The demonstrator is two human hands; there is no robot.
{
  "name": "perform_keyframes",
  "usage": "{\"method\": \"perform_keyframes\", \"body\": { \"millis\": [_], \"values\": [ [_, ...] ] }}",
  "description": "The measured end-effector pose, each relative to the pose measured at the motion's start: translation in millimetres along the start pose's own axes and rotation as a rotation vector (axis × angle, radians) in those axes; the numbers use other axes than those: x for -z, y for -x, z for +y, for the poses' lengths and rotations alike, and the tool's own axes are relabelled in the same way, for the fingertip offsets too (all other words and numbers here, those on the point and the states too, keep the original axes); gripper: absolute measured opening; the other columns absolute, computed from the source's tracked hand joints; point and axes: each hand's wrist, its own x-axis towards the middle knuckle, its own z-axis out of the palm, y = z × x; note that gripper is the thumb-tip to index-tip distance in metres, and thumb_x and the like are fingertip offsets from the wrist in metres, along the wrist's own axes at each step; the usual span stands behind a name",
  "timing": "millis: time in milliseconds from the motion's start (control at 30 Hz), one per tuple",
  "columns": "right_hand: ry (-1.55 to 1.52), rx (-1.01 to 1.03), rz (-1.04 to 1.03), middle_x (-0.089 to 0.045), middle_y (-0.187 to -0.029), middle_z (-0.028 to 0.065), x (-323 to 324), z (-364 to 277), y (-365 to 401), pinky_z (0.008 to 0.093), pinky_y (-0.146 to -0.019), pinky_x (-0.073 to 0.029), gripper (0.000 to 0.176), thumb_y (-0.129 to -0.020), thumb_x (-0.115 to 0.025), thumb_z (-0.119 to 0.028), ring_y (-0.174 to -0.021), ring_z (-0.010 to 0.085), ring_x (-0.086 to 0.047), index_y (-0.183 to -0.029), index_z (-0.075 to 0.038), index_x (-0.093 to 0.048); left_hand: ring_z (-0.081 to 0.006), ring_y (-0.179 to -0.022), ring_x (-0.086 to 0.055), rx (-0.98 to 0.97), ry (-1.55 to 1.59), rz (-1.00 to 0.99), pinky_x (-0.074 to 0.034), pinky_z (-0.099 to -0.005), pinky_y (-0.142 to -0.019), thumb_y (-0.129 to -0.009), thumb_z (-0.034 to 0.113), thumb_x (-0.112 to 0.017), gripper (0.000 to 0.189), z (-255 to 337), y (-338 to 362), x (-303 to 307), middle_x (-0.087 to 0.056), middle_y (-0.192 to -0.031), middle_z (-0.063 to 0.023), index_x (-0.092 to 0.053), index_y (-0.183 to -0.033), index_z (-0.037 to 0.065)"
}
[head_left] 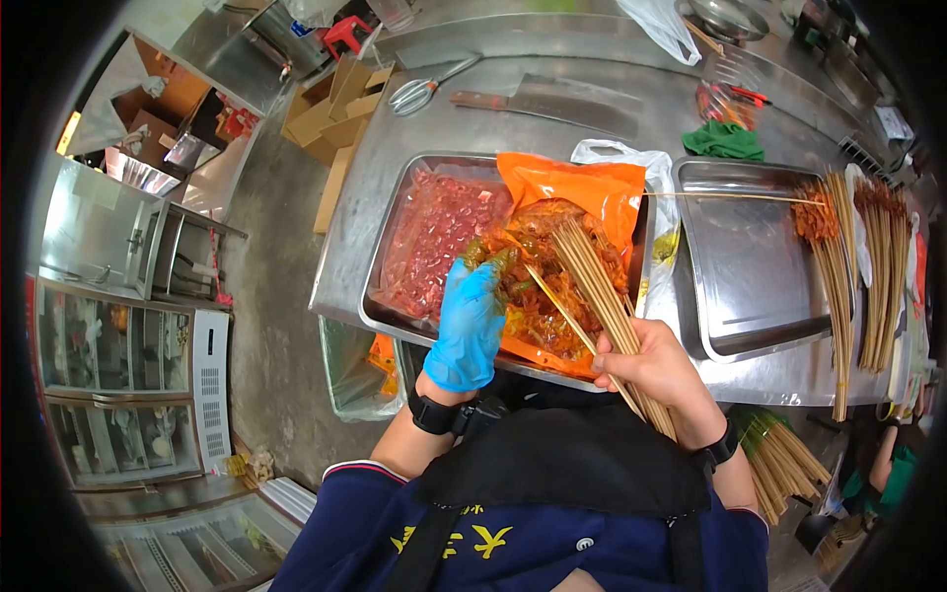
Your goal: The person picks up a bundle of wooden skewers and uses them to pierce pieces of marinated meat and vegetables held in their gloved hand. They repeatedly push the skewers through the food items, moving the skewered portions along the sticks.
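Observation:
My left hand (466, 331), in a blue glove with sauce-coated fingertips, is closed on a piece of marinated meat (505, 271) over an opened orange bag (582, 178). More red, saucy meat fills that bag. In my bare right hand (656, 370) is a bundle of bamboo skewers (597, 281). One single skewer (562, 308) angles away from the bundle, its tip close to my gloved fingers. Beneath both hands, a metal tray (373, 314) holds the orange bag and, on its left, a clear bag of red raw meat (439, 237).
Right of my tray stands a second metal tray (760, 340), with a loaded skewer (730, 195) across its top and more loaded skewers (883, 266) beyond. A cleaver (572, 107), a whisk (414, 96) and a green cloth (725, 141) lie behind. A lined bin (345, 370) sits below left.

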Motion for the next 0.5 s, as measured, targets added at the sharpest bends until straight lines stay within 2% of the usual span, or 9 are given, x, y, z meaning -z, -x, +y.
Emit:
{"method": "perform_keyframes", "body": {
  "millis": [100, 167, 200, 300, 400, 433, 500],
  "values": [
    [-0.004, -0.005, -0.001, -0.056, -0.066, 0.0039, -0.7, -2.3, 0.5, 0.0215, -0.049, -0.047, 0.010, -0.074, -0.060, 0.002, -0.056, 0.0110, -0.058, -0.079, -0.002, -0.053, -0.0189, -0.090, -0.057, -0.016, -0.036, 0.002, -0.047, -0.0325, -0.079, -0.085, 0.005, -0.043, 0.026, -11.3, -2.0, 5.0, -0.057, -0.101, -0.0092, -0.048, -0.111, 0.001],
    [0.009, -0.014, -0.001, -0.056, -0.066, 0.0039, -1.3, -2.7, 1.1, 0.0217, -0.049, -0.047, 0.010, -0.074, -0.060, 0.003, -0.056, 0.0112, -0.058, -0.079, -0.002, -0.053, -0.0170, -0.090, -0.057, -0.150, -0.182, -0.047, -0.047, -0.0304, -0.078, -0.083, 0.004, -0.046, 0.028, -16.3, -1.5, 6.6, -0.056, -0.102, -0.0082, -0.048, -0.111, 0.000],
    [-0.005, -0.008, -0.003, -0.056, -0.066, 0.0040, -1.3, -1.9, 1.2, 0.0217, -0.049, -0.047, 0.010, -0.073, -0.060, 0.003, -0.056, 0.0113, -0.058, -0.079, -0.002, -0.052, -0.0170, -0.090, -0.057, -0.151, -0.180, -0.046, -0.047, -0.0304, -0.078, -0.083, 0.004, -0.046, 0.028, -18.2, -0.2, 5.8, -0.056, -0.102, -0.0082, -0.048, -0.111, 0.000],
    [-0.018, -0.004, 0.004, -0.056, -0.067, 0.0043, -1.4, -3.3, 1.7, 0.0217, -0.049, -0.047, 0.011, -0.073, -0.060, 0.003, -0.056, 0.0114, -0.058, -0.080, -0.002, -0.052, -0.0138, -0.087, -0.057, 0.035, -0.193, -0.035, -0.046, -0.0267, -0.077, -0.081, 0.003, -0.050, 0.029, -26.1, 5.2, 0.4, -0.057, -0.099, -0.0059, -0.050, -0.110, 0.000],
    [-0.031, -0.002, -0.011, -0.056, -0.067, 0.0045, -0.5, -2.2, 1.5, 0.0216, -0.049, -0.047, 0.011, -0.073, -0.060, 0.002, -0.056, 0.0113, -0.058, -0.080, -0.002, -0.052, -0.0132, -0.088, -0.055, -0.087, -0.190, 0.061, -0.046, -0.0256, -0.076, -0.081, 0.000, -0.049, 0.029, -27.0, -1.5, 5.1, -0.056, -0.101, -0.0070, -0.048, -0.110, -0.003],
    [-0.040, 0.001, -0.028, -0.056, -0.068, 0.0045, 0.4, -1.9, 1.9, 0.0215, -0.049, -0.047, 0.011, -0.073, -0.060, 0.002, -0.056, 0.0113, -0.058, -0.080, -0.002, -0.052, -0.0119, -0.082, -0.056, -0.160, -0.178, 0.059, -0.047, -0.0247, -0.069, -0.083, 0.005, -0.049, 0.024, -23.4, -2.7, 5.2, -0.058, -0.097, -0.0052, -0.051, -0.107, 0.000],
    [-0.030, -0.010, -0.037, -0.056, -0.068, 0.0047, 0.0, -4.2, 4.1, 0.0213, -0.050, -0.047, 0.011, -0.074, -0.060, 0.002, -0.056, 0.0113, -0.058, -0.080, -0.002, -0.052, -0.0136, -0.083, -0.058, -0.091, -0.186, 0.051, -0.048, -0.0257, -0.068, -0.084, 0.007, -0.047, 0.025, -18.6, -9.1, 12.1, -0.059, -0.097, -0.0067, -0.050, -0.109, 0.001]
  ]
}}
